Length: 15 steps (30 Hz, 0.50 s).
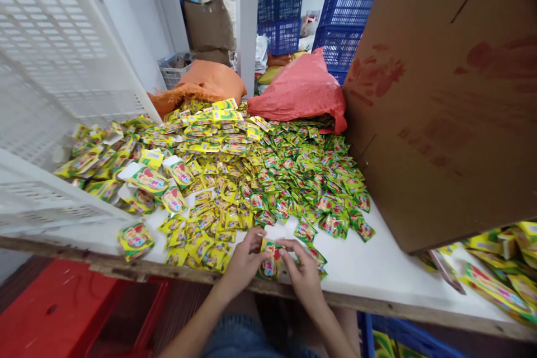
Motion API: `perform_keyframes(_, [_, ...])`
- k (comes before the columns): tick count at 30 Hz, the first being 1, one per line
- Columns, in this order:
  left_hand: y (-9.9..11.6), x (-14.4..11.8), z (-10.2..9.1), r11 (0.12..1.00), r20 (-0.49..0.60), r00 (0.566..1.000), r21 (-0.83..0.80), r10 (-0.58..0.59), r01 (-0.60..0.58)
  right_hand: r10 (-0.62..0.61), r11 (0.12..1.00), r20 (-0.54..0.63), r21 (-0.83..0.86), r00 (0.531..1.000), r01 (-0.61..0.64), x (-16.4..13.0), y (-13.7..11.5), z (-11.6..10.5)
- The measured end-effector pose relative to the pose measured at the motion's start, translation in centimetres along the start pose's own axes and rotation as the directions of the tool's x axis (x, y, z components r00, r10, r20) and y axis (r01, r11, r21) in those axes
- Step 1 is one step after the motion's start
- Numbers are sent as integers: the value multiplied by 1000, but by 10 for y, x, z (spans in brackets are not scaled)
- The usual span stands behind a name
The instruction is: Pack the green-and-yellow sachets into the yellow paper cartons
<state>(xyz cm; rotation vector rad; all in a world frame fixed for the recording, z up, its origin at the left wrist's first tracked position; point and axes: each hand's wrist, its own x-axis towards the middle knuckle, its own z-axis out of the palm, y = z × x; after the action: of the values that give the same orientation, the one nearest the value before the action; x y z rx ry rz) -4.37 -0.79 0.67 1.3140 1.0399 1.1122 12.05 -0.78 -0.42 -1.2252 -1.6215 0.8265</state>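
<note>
— Hundreds of small yellow-green sachets [268, 179] cover the white tabletop [369, 268] in front of me, spread from the near edge back to an orange sack [210, 81] and a red plastic bag [302, 92]. What hems me in?

— On your right a big cardboard box [444, 95] leans over the table, its flap hanging above the far right of the pile. On your left white plastic crates [46, 67] stand tilted against the table, with larger printed cartons [146, 179] lying loose beside them. Blue crates [348, 5] are stacked at the back, well apart from you.

— And my hands?

— Both are low, at the near edge. Your left hand [245, 260] and right hand [304, 274] are close together, fingertips pinched on one small packet [271, 260] held between them, just over the table's wooden lip [126, 271]. The forearms come up from below the edge, angled inward. Whether the packet is a carton or a sachet I cannot tell; it is partly covered by your fingers.

— Any room to move?

— A bare white strip lies to the right of your hands, between the pile and the box. More printed cartons [499, 274] spill under the box at the far right. One carton [135, 240] sits alone near the edge to your left. Below the table, a red stool [59, 307] is on the left and a blue crate rim [403, 335] on the right.
</note>
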Motion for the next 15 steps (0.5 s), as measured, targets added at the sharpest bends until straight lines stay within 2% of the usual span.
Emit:
perform_keyframes(4, [5,3,-10,995,94,995,99,-18,9,-65,997,85,-36,994,68,8,-5,-1])
perform_keyframes(6, [8,5,-10,989,78,997,143,20,-31,-80,996,57,-45,995,83,11,-6,-1])
perform_keyframes(8, [11,5,-9,990,28,997,118,75,-78,-56,998,-13,-25,998,56,11,-7,0])
perform_keyframes(10, [14,3,-7,991,-1,995,83,103,-102,-56,998,-31,-9,998,56,11,-9,0])
perform_keyframes(15, [17,-7,-8,972,-3,990,195,138,-135,-168,985,123,-18,978,171,3,-16,-1])
